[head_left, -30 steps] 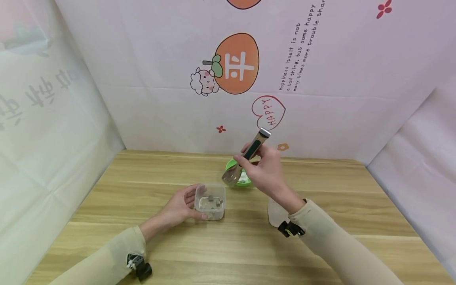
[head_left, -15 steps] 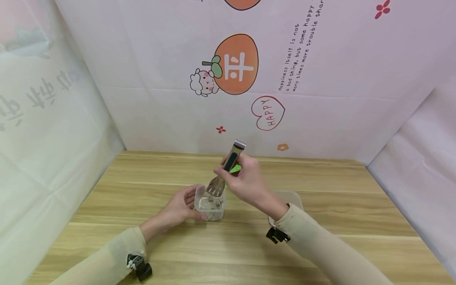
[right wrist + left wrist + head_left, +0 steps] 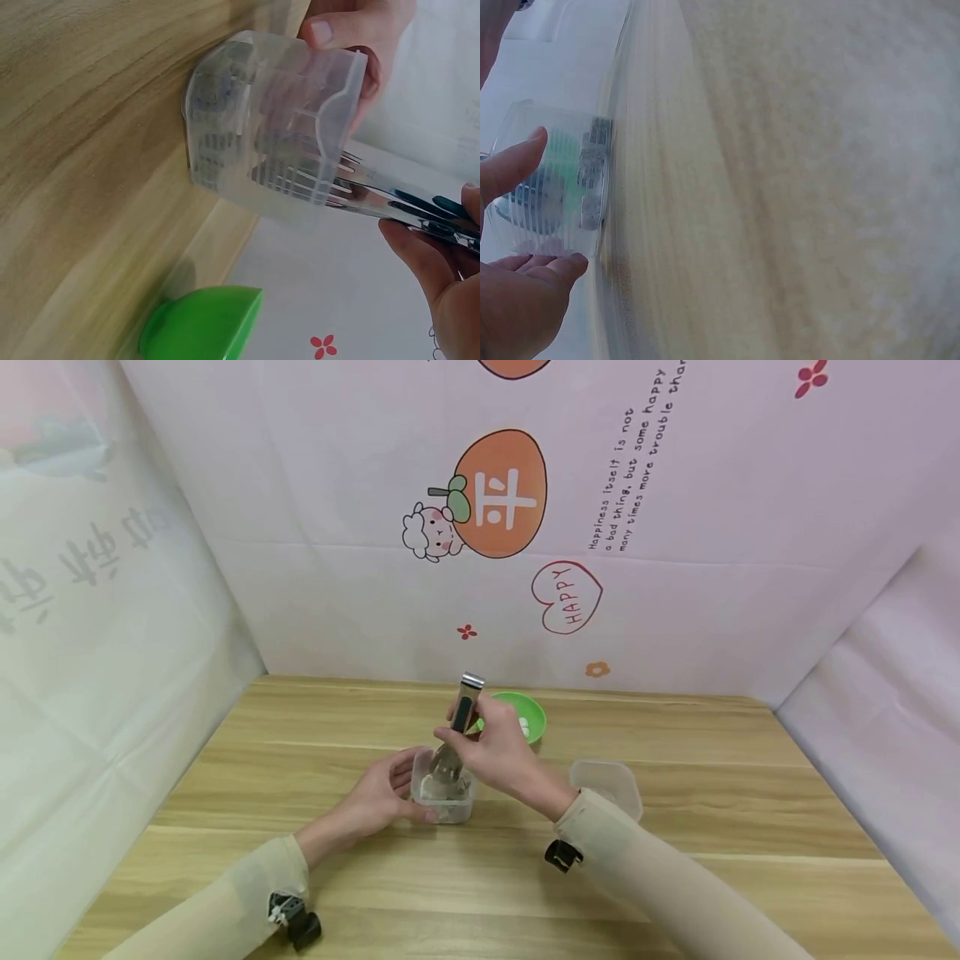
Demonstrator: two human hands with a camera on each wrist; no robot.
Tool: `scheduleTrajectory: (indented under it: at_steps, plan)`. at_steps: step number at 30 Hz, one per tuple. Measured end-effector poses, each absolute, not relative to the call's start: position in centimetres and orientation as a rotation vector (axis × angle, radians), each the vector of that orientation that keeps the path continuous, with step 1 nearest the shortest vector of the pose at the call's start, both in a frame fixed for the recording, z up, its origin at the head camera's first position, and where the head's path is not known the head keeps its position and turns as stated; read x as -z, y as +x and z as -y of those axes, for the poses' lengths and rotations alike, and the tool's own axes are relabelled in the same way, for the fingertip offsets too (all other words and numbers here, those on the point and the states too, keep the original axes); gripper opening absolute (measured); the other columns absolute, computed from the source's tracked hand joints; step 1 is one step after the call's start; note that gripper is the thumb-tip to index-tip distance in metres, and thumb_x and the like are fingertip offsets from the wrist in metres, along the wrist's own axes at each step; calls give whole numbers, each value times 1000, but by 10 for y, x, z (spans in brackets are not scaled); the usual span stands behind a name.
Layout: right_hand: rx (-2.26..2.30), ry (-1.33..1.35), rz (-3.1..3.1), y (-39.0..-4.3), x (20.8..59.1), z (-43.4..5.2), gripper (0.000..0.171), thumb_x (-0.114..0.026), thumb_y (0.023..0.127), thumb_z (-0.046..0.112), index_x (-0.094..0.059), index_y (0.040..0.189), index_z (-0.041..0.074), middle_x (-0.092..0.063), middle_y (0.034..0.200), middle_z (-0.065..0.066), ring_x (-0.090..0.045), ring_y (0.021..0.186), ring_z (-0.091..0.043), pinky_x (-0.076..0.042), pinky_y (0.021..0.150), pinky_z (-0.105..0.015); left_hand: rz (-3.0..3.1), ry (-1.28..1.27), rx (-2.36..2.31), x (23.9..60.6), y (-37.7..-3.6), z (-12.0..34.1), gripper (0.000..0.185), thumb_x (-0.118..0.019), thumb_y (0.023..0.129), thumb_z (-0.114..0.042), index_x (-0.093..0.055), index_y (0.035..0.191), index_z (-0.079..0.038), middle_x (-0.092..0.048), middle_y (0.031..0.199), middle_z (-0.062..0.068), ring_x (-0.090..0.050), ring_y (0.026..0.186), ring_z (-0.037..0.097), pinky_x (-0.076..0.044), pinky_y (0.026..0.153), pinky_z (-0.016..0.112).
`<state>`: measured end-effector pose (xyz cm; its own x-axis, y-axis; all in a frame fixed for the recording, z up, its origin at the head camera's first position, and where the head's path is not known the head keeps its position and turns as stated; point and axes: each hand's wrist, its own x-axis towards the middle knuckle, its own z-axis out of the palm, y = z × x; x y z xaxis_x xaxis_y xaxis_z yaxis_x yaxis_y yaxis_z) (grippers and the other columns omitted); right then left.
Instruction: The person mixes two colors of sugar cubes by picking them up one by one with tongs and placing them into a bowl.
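A clear square plastic container (image 3: 453,812) stands on the wooden table with several small greyish cubes (image 3: 592,172) in its bottom. My left hand (image 3: 381,797) grips it from the left, thumb along the near side and fingers around the far side. With my right hand (image 3: 501,750) I hold metal tongs (image 3: 463,712) with dark grip panels by their arms, hinge end up. Their slotted heads point down inside the container, seen through its wall in the right wrist view. Whether a cube is between the heads I cannot tell.
A green bowl (image 3: 534,710) with white pieces (image 3: 524,724) in it stands behind my right hand. To the right, partly behind my right sleeve, lies a translucent lid (image 3: 621,783). A printed white cloth (image 3: 360,610) rises behind the table's back edge.
My right hand has carried the tongs left and down, from beside the green bowl into the plastic container. The bowl and lid show more now. My left hand keeps its place.
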<state>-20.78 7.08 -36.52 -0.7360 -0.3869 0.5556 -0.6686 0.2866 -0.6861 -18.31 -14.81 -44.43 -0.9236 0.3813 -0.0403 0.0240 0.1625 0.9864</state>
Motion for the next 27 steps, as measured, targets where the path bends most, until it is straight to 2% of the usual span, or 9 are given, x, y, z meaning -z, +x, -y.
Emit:
scheduleTrajectory:
  at_steps: [8,21,27]
  plan:
    - [-1423,974,2299,-210,374,-64,18,-81,92,1,-64,97,0,-68,86,-2,-69,79,-14,-64,60,-24,-2155,431,-1833,444,-183,149,99,-91,76,4,-36,159,6,-42,160,26,-43,146,41,-38,122,47]
    - [-1422,960,2302,-211,374,-65,18,-82,92,3,-65,95,7,-69,87,-1,-69,78,-14,-64,60,-25,-2171,408,-1811,444,-185,149,99,-92,78,2,-36,159,4,-42,161,24,-42,147,40,-36,122,50]
    - [-1435,961,2333,-214,379,-63,17,-81,92,2,-64,96,2,-69,86,0,-69,80,-14,-64,60,-25,-2192,402,-1794,444,-185,150,102,-93,77,0,-34,160,5,-39,163,25,-41,147,41,-36,122,49]
